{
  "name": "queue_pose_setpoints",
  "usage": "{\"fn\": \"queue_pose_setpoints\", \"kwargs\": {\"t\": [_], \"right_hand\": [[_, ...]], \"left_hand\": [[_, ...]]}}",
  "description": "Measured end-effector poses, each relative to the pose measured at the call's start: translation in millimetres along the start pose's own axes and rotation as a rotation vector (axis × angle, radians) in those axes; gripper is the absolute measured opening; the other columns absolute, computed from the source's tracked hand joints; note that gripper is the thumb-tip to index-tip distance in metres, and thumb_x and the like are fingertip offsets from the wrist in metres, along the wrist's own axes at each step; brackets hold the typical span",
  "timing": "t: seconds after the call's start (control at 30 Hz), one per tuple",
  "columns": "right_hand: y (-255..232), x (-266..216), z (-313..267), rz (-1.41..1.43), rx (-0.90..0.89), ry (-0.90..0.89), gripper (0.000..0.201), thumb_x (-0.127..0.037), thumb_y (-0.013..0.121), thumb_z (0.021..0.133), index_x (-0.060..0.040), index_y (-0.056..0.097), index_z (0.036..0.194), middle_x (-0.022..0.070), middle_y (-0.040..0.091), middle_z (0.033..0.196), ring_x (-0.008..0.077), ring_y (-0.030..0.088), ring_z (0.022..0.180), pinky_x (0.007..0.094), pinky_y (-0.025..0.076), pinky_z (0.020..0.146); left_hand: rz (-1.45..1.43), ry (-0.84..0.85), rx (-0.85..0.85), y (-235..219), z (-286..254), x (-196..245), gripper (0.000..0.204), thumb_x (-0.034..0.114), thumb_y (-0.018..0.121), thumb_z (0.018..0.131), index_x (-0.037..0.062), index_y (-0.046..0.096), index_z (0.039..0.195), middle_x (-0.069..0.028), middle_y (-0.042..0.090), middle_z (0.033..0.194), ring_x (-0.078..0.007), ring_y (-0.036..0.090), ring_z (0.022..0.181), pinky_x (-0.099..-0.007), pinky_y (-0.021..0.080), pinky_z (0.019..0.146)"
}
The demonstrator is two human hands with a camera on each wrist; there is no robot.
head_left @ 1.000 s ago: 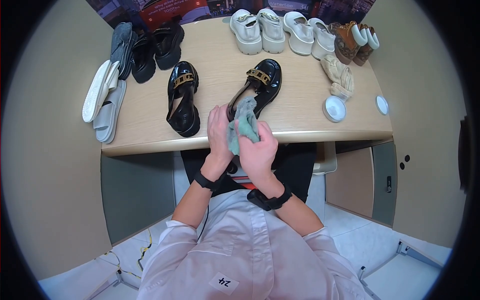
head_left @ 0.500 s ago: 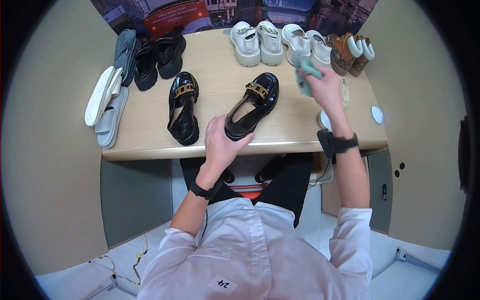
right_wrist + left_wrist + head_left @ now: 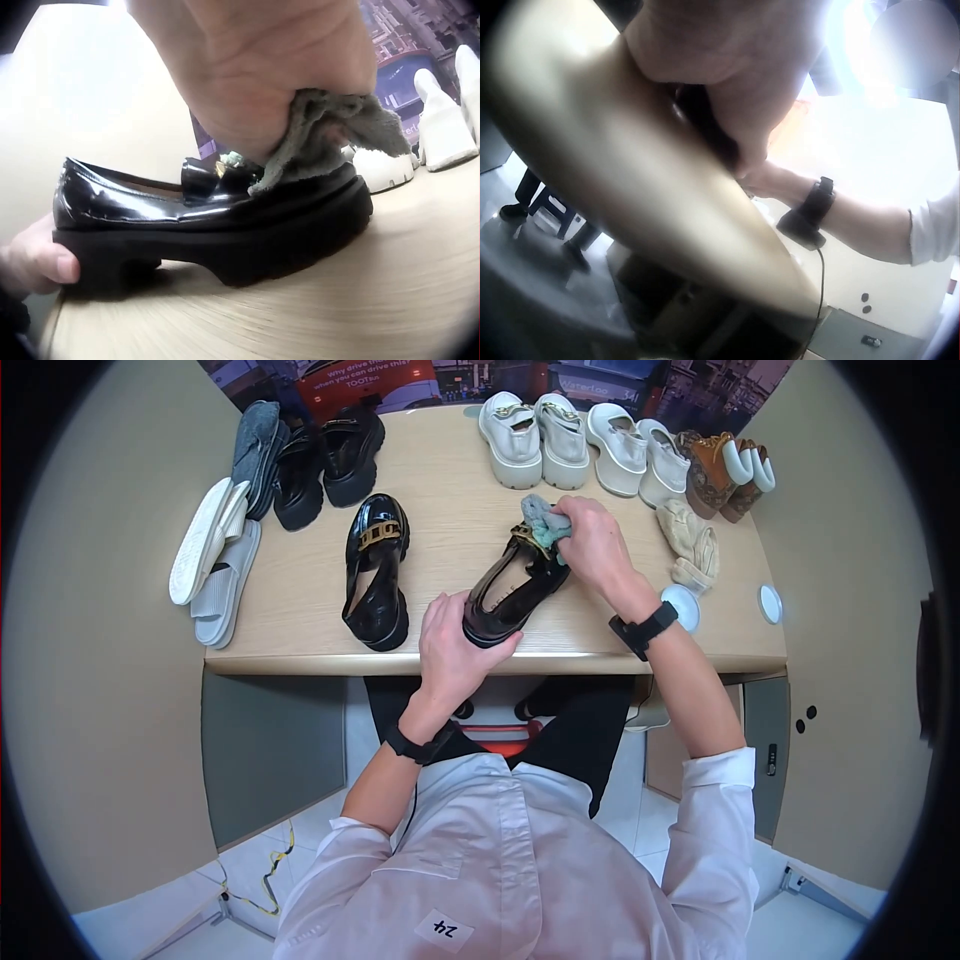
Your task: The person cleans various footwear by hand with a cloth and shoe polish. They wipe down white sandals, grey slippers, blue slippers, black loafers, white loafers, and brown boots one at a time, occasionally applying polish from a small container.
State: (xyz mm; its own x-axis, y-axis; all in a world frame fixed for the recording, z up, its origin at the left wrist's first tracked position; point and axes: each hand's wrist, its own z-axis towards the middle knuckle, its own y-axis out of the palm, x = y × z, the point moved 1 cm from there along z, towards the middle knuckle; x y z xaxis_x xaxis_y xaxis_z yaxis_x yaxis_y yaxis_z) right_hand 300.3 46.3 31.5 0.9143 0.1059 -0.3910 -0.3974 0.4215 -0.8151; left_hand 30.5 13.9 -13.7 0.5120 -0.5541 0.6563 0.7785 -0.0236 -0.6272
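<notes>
A glossy black shoe (image 3: 500, 610) with a gold chain stands near the table's front edge. My left hand (image 3: 455, 650) grips its heel from the front, thumb on the right side. My right hand (image 3: 596, 545) holds a grey-green cloth (image 3: 545, 522) bunched against the toe. In the right wrist view the cloth (image 3: 330, 135) lies under the right hand (image 3: 262, 67) on the upper of the shoe (image 3: 150, 206), above its thick sole. The matching black shoe (image 3: 377, 575) stands to the left. The left wrist view is blurred by glare.
Slippers (image 3: 225, 580) and black shoes (image 3: 350, 455) line the left side. White shoes (image 3: 512, 445) and brown boots (image 3: 712, 465) stand at the back right. A beige cloth (image 3: 688, 545), a round white dish (image 3: 681, 606) and a lid (image 3: 770, 604) lie at the right.
My right hand left the heel area with the cloth, swung out to the right, then came back onto the shoe's toe. My left hand has stayed at the heel.
</notes>
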Motion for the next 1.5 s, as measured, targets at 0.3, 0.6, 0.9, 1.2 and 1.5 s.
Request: {"fn": "queue_pose_setpoints", "kwargs": {"t": [0.3,0.6,0.9,1.2,1.5], "right_hand": [[-21.8,37.7,28.5,-0.131,0.333,0.153,0.031,-0.009,0.075,0.086,-0.0025,0.077,0.116,0.0232,0.078,0.103,0.0426,0.074,0.1,0.0489,0.06,0.09],[-35.3,-2.9,20.9,0.185,0.006,0.321,0.031,-0.013,0.076,0.089,-0.005,0.078,0.119,0.0213,0.08,0.105,0.0414,0.076,0.099,0.048,0.06,0.089],[-0.3,37.0,25.6,-0.203,0.157,-0.047,0.028,0.0,0.071,0.083,-0.0039,0.075,0.111,0.021,0.075,0.11,0.0429,0.07,0.109,0.0516,0.056,0.096],[-35.4,52.6,34.4,0.16,-0.027,0.337,0.04,-0.019,0.074,0.091,-0.0066,0.076,0.129,0.026,0.079,0.113,0.0439,0.076,0.108,0.0481,0.059,0.095],[-30.5,46.3,23.6,0.266,-0.269,0.403,0.038,-0.03,0.076,0.095,-0.0079,0.079,0.126,0.0222,0.08,0.11,0.038,0.077,0.101,0.0423,0.058,0.093]], "left_hand": [[0.004,0.04,0.04,0.4,0.2,-4.0,0.069,0.035,0.101,0.069,-0.0045,0.067,0.115,-0.0185,0.066,0.102,-0.0392,0.066,0.101,-0.0492,0.055,0.09],[0.021,0.061,0.065,4.5,-3.5,-6.4,0.07,0.034,0.101,0.069,-0.0047,0.067,0.116,-0.0189,0.066,0.102,-0.0394,0.066,0.1,-0.0491,0.055,0.088],[-0.008,0.022,0.028,2.1,-1.7,-3.5,0.07,0.034,0.101,0.069,-0.0046,0.067,0.116,-0.0178,0.066,0.103,-0.0376,0.066,0.101,-0.048,0.055,0.09],[-0.073,-0.066,-0.072,-10.3,0.6,3.8,0.075,0.036,0.101,0.071,-0.0058,0.066,0.122,-0.0176,0.068,0.108,-0.0334,0.068,0.105,-0.044,0.055,0.094],[-0.006,-0.008,-0.129,-22.8,3.3,-9.4,0.097,0.037,0.102,0.073,-0.009,0.058,0.146,-0.0279,0.068,0.137,-0.0398,0.066,0.13,-0.0452,0.053,0.112]]}}
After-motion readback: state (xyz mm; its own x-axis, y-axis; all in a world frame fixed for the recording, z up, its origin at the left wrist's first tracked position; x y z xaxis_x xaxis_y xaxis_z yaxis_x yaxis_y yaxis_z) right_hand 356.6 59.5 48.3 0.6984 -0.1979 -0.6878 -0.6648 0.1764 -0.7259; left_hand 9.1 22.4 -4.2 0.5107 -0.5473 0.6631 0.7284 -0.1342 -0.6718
